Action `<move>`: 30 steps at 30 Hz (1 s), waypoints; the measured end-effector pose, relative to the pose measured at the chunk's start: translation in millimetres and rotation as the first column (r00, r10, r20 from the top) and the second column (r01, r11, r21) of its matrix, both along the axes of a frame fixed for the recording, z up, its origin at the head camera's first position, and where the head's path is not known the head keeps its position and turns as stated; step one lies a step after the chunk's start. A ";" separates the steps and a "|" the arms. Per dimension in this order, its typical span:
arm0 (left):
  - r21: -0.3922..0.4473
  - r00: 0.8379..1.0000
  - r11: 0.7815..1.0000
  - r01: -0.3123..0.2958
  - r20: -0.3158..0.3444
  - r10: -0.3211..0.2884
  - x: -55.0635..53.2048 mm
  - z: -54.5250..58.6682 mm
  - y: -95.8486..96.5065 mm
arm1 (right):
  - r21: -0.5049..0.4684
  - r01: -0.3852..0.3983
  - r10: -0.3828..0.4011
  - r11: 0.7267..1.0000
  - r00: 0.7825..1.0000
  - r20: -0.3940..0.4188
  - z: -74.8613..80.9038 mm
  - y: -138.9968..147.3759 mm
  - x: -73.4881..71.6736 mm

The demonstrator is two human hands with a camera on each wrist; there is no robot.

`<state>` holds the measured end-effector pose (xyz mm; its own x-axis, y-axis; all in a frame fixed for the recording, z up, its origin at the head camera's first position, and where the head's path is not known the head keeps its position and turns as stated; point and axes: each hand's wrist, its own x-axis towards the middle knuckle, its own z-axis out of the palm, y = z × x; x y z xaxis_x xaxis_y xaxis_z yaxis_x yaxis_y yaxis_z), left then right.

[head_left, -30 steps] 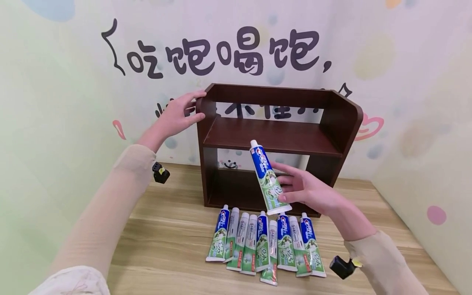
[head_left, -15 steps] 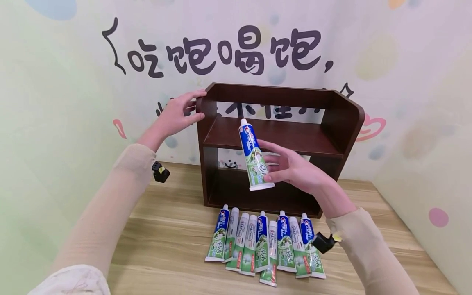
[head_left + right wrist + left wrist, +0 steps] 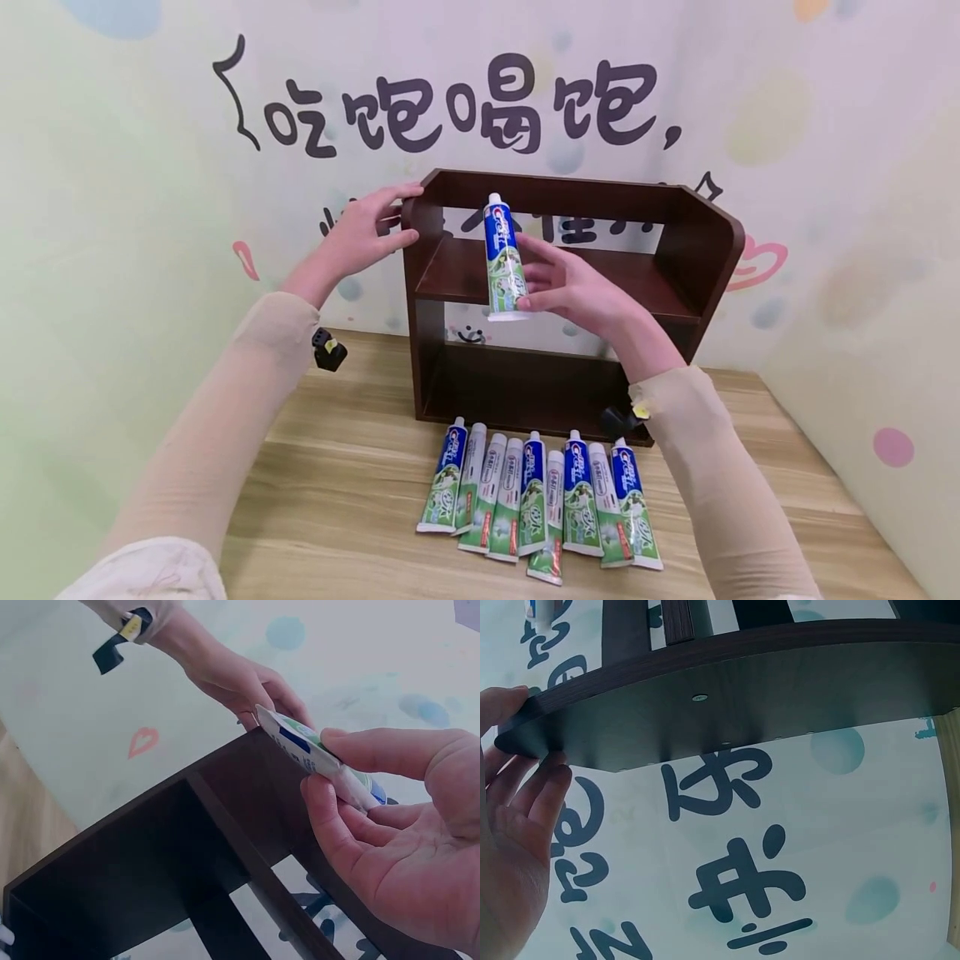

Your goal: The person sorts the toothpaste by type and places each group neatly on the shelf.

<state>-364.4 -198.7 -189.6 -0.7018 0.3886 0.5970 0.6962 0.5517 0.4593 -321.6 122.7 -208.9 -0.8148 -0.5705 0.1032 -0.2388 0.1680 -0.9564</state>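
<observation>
In the head view my right hand [image 3: 573, 287] holds a blue, green and white toothpaste tube [image 3: 503, 258] by its lower part, cap up, in front of the upper shelf. The right wrist view shows the tube [image 3: 319, 756] pinched between thumb and fingers. My left hand [image 3: 367, 233] grips the upper left side panel of a dark brown two-tier shelf [image 3: 555, 271]. From the left wrist view, thumb and fingers of this hand [image 3: 521, 802] lie on opposite faces of the panel [image 3: 705, 697].
A row of several toothpaste tubes lies on the wooden table [image 3: 337, 500] before the shelf, blue-green ones [image 3: 442, 479] among white-green ones [image 3: 508, 500]. A patterned wall [image 3: 555, 50] with black lettering stands right behind. Another wall [image 3: 862, 275] rises at the right.
My right hand has lifted the toothpaste tube up and to the left, from above the row to the upper shelf's height, and the tube now stands nearly upright. The left hand stays put.
</observation>
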 end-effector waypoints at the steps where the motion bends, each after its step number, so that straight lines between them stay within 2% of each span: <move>1: 0.001 1.000 1.000 0.002 0.001 -0.002 -0.1 -0.1 0.4 | -0.004 0.006 -0.006 1.000 1.000 0.004 1.7 -1.5 -2.1; 10: -0.003 1.000 1.000 -0.007 0.013 0.007 0.6 -1.1 1.4 | -0.028 0.024 -0.023 0.999 0.999 0.049 20.1 -15.2 -16.2; 19: -0.001 1.000 1.000 0.004 0.009 -0.004 -0.7 1.4 2.7 | -0.070 0.071 -0.069 0.995 0.997 0.029 38.7 -25.9 -32.5; 24: -0.010 1.000 1.000 -0.001 0.010 0.001 0.2 2.2 2.3 | -0.113 0.061 -0.057 0.992 0.998 0.035 36.7 -36.0 -43.3; 30: -0.015 1.000 1.000 -0.004 0.002 0.004 -0.7 1.7 0.9 | -0.168 0.090 -0.081 0.982 0.995 0.060 24.2 -50.7 -52.9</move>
